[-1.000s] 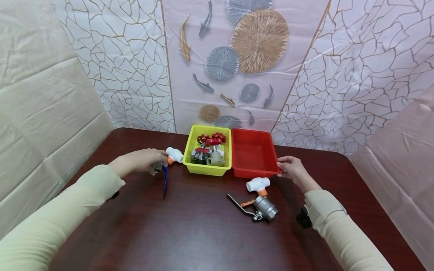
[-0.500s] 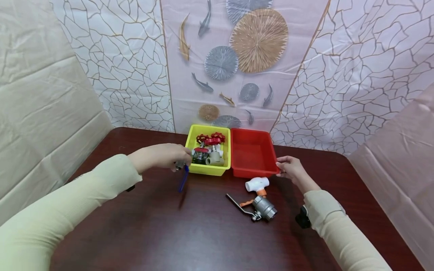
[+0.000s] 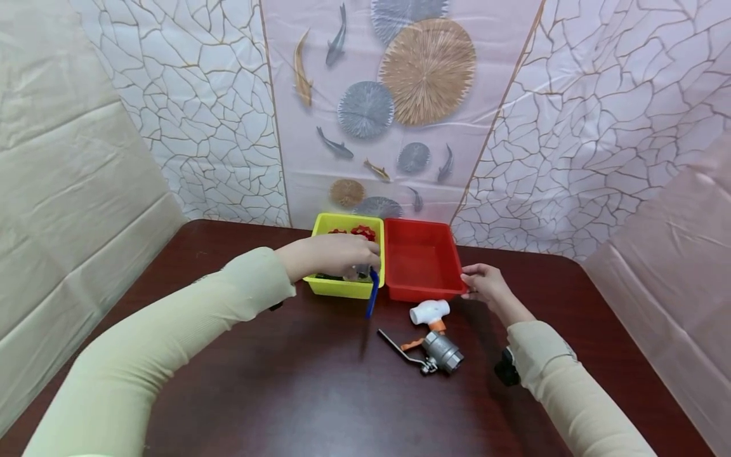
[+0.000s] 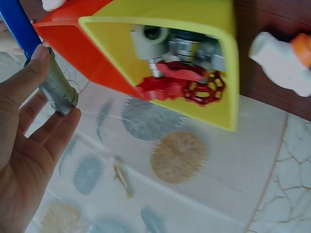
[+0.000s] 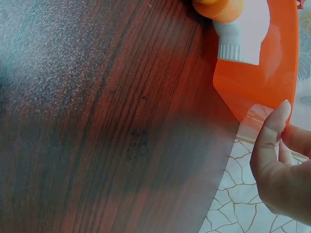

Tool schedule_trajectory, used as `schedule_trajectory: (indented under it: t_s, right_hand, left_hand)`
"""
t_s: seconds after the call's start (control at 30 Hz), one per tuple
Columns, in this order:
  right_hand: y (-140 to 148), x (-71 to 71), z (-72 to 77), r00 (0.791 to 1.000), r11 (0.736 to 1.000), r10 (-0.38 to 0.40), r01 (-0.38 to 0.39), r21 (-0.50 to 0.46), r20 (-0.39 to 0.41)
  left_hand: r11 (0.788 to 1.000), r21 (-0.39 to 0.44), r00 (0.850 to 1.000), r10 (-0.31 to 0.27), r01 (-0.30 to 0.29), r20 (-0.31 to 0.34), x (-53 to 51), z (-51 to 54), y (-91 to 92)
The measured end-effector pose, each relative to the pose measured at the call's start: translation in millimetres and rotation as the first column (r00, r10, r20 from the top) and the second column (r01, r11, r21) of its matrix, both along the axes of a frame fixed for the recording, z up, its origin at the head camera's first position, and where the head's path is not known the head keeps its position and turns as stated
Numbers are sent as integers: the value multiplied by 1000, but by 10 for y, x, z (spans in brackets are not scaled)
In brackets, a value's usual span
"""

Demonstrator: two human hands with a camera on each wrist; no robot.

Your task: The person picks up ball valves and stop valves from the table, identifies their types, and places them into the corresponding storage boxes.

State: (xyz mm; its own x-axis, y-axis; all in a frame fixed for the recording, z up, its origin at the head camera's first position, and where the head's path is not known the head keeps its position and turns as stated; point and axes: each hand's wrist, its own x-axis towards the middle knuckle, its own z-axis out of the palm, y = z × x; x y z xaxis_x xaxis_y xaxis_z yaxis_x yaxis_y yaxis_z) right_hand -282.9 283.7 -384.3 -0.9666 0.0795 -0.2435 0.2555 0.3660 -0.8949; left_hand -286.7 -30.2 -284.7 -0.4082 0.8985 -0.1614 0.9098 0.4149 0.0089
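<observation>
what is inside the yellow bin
The left-wrist view shows red handwheels, a grey fitting and metal valve parts inside the yellow bin. Whatever lies under them is covered; in the head view the left hand hides much of the contents.

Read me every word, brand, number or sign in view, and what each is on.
No readable text.
Blue-handled valve in the left hand: faint marks, too blurred to read.
Steel valve on the table: any marking is too small.
Red bin, yellow bin: none seen.
</observation>
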Motion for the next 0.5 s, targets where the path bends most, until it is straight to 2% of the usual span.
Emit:
schedule_trajectory:
  t_s: [0.23, 0.4, 0.5]
  right_hand:
    - [-30, -10, 19, 1000, 1000, -15, 15, -12, -3]
    - [-35, -5, 23, 1000, 999, -21, 22, -39, 3]
    - [-34, 2, 22, 1000, 999, -25, 25, -45, 2]
  left_hand:
    - [999, 7, 994, 36, -35, -105, -115, 30, 301]
    - [994, 38, 989, 109, -105, -101, -267, 20, 491]
    - [985, 84, 983, 159, -152, -90, -372, -11, 584]
